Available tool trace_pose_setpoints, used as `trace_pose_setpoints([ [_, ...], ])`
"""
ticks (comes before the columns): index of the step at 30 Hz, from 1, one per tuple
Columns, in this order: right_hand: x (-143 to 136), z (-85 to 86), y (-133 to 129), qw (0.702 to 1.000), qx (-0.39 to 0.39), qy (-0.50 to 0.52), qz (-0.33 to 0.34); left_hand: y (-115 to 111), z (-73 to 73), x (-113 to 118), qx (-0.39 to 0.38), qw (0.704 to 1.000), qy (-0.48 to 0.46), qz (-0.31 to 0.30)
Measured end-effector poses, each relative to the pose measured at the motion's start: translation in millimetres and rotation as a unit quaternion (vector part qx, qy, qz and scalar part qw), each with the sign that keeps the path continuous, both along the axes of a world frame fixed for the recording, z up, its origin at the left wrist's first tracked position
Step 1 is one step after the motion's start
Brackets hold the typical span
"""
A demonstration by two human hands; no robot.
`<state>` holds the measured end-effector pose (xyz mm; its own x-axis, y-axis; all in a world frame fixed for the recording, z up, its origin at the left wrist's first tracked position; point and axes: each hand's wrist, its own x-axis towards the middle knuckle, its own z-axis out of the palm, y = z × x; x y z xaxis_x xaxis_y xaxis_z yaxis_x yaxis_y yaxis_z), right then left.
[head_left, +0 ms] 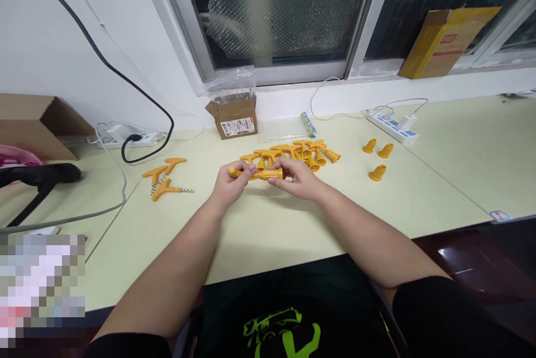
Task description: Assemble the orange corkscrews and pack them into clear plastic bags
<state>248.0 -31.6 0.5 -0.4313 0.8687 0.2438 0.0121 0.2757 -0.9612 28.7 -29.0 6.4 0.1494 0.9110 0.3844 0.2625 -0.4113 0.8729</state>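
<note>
The left hand (231,184) pinches the handle end of a yellow corkscrew (270,174); the right hand (299,179) has its fingers closed round the bell end; the piece lies level between them; just beyond the grip sits a pile of yellow corkscrews (293,151); left of it, three screw handles (166,189); right, three bell caps (377,172).

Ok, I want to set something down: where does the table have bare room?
Bare: the table between the left forearm and right forearm; right of the three loose caps, before the power strip. Crowded: in the middle, around the orange pile, and left, around the three corkscrews.
</note>
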Motion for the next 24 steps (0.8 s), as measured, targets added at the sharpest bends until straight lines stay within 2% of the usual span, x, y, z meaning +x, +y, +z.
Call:
trace_pose_setpoints([
  [3, -5.5, 1.2, -4.3, 0.999, 0.002, 0.037, -0.001, -2.4, 1.2, 0.0, 0.011, 1.000, -0.014, 0.008],
  [5, -11.2, 2.0, -6.2, 0.997, -0.034, 0.065, 0.012, -4.4, 1.6, -2.3, 0.049, 0.999, 0.003, 0.022],
  [8, -18.1, 3.9, -7.3, 0.983, -0.140, 0.112, 0.035, -6.7, 1.3, -7.7, 0.117, 0.992, 0.048, 0.026],
  [12, -17.7, 5.7, -4.6, 0.932, -0.324, 0.140, 0.083, -5.8, -1.4, -11.8, 0.181, 0.977, 0.114, 0.010],
  [14, -14.8, 4.5, -2.2, 0.919, -0.357, 0.138, 0.095, -4.0, -3.3, -10.9, 0.189, 0.974, 0.127, 0.005],
  [17, -12.1, -0.1, 0.6, 0.931, -0.329, 0.140, 0.080, -1.3, -5.5, -7.3, 0.162, 0.981, 0.110, 0.006],
  [24, -16.4, -8.2, 1.3, 0.977, -0.153, 0.136, 0.056, -2.6, -2.2, -1.4, 0.089, 0.994, 0.056, 0.013],
])
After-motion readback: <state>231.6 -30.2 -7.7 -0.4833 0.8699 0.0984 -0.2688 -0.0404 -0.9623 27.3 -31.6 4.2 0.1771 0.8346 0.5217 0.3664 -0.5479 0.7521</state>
